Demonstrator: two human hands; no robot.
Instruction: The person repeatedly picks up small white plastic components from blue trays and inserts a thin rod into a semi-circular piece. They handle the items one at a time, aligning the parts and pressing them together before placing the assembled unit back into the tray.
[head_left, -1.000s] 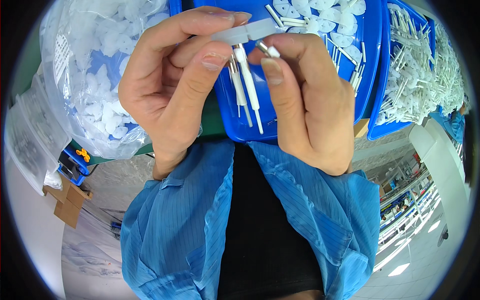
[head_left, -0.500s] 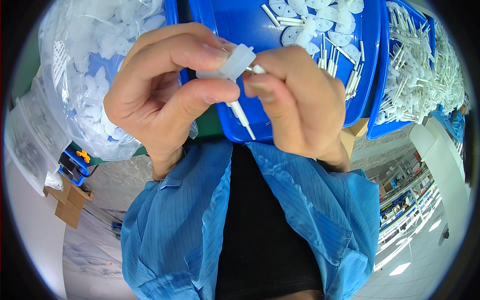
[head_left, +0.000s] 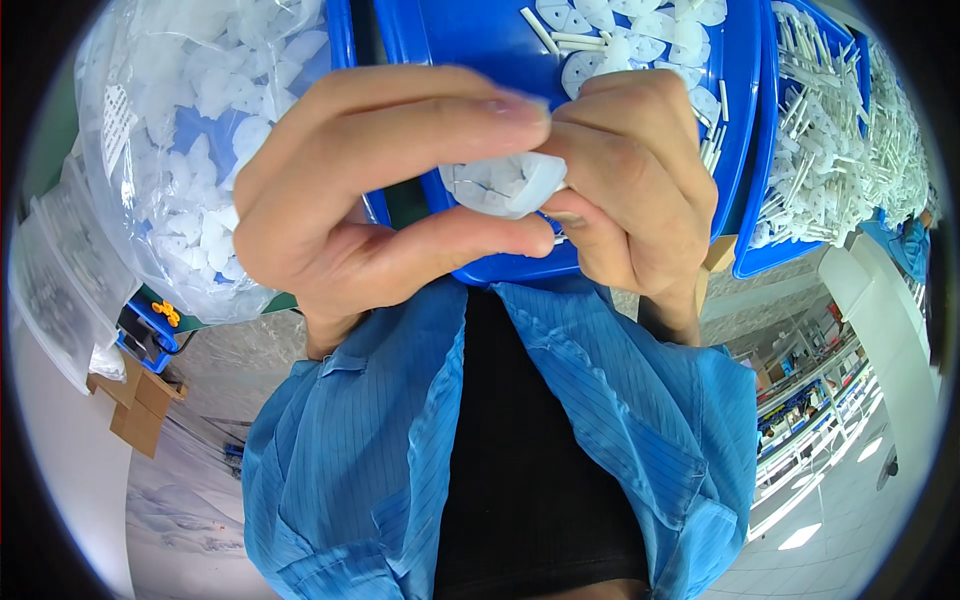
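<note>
A translucent white plastic piece (head_left: 512, 186), shaped like a shallow cup with a thick rim, is held between the thumb and fingers of my left hand (head_left: 350, 180). Its hollow side faces up toward me, and a thin dark line, maybe a wire, shows inside. Close against the piece's right edge, my right hand (head_left: 635, 175) is closed with thumb and fingers pressed together. A small white tip shows between its fingers and the piece. My right fingers hide whatever else they grip.
Under my hands stands a blue tray (head_left: 440, 40) with white fan-shaped pieces (head_left: 650, 45) and thin white sticks (head_left: 540, 30). A clear plastic bag (head_left: 200, 150) of white pieces lies at left. Another blue bin (head_left: 765, 180) at right is heaped with assembled white parts (head_left: 820, 170).
The plastic piece has moved right and turned, so its hollow side now shows. The white rod pointing down from it is out of sight. My left fingers reach further around it.
</note>
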